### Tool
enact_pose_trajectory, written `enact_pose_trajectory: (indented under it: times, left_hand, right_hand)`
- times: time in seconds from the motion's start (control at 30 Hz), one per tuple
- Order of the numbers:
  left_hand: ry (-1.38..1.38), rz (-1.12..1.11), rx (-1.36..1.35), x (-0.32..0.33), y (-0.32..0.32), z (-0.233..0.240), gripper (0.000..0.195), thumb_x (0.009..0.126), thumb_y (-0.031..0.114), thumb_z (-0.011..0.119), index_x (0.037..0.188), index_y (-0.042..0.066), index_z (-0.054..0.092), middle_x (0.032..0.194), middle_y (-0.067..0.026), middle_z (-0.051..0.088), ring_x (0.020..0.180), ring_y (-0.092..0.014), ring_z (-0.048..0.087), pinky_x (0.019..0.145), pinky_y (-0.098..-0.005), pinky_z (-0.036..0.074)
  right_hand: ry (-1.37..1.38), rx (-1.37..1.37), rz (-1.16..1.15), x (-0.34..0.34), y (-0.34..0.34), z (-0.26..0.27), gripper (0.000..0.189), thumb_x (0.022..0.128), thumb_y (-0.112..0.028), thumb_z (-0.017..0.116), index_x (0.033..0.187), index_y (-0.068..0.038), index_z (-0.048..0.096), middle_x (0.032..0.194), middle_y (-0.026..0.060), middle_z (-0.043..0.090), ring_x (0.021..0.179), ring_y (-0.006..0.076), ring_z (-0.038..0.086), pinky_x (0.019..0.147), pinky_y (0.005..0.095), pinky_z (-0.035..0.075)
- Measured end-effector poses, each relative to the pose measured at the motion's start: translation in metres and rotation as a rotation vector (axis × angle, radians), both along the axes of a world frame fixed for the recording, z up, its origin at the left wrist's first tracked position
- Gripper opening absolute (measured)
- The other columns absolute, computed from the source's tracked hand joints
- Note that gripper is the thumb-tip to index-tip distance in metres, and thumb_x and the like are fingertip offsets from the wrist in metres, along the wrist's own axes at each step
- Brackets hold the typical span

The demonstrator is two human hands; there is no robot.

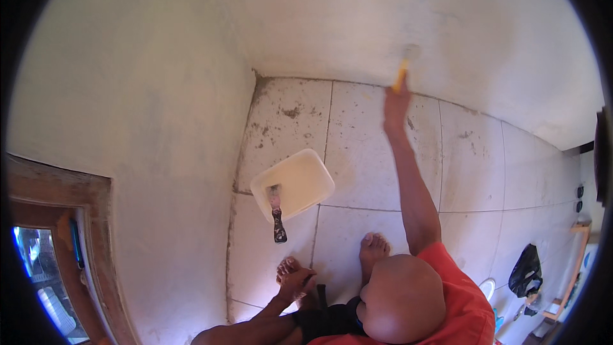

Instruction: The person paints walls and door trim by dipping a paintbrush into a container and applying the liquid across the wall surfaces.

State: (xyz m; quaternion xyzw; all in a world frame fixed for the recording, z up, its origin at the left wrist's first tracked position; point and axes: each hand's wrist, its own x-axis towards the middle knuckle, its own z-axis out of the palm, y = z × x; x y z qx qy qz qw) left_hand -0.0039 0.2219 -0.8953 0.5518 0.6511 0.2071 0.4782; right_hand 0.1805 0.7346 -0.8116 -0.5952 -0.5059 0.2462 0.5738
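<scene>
My right hand (398,100) is stretched forward, closed around the yellow handle of a scraper (402,75). The scraper's blurred blade lies at the lower part of the pale wall (354,24), just above the floor joint. My left hand (298,283) is low in front of me, by my left foot; nothing is plainly seen in it, and its fingers are partly bent. Between the hands and the corner, a white rectangular plastic tub (325,177) stands on the tiles. A putty knife (277,215) with a dark, paint-spattered handle rests over its near rim, blade inside.
Stained floor tiles (364,153) meet the left wall (167,120) at a dirty corner. A wooden window frame (57,187) is at lower left. At the far right lie a black plastic bag (525,268), a round white object (487,288) and a wooden-framed piece (570,273).
</scene>
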Motion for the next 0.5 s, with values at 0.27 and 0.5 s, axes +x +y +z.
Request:
enact_pose_trajectory:
  times: [0.27, 0.5]
  left_hand:
    - [0.223, -0.084, 0.049, -0.006, 0.0, 0.007, 0.027, 0.087, 0.032, 0.064, 0.107, 0.015, 0.07, 0.098, -0.0091, 0.071, 0.093, -0.029, 0.068, 0.084, -0.0407, 0.05]
    - [0.021, -0.026, -0.015, -0.004, -0.006, -0.005, 0.033, 0.086, 0.036, 0.062, 0.112, 0.017, 0.068, 0.102, -0.0098, 0.07, 0.101, -0.031, 0.064, 0.091, -0.0454, 0.047]
  right_hand:
    - [0.265, -0.367, 0.644, -0.077, -0.033, 0.047, 0.055, 0.091, -0.012, 0.058, 0.145, -0.016, 0.049, 0.067, -0.0092, 0.04, 0.05, 0.0026, 0.031, 0.042, 0.0212, 0.031]
    - [-0.005, -0.009, -0.011, -0.011, -0.026, -0.007, 0.062, 0.092, -0.004, 0.047, 0.151, 0.002, 0.028, 0.105, 0.0147, 0.064, 0.077, 0.0171, 0.055, 0.074, 0.0344, 0.048]
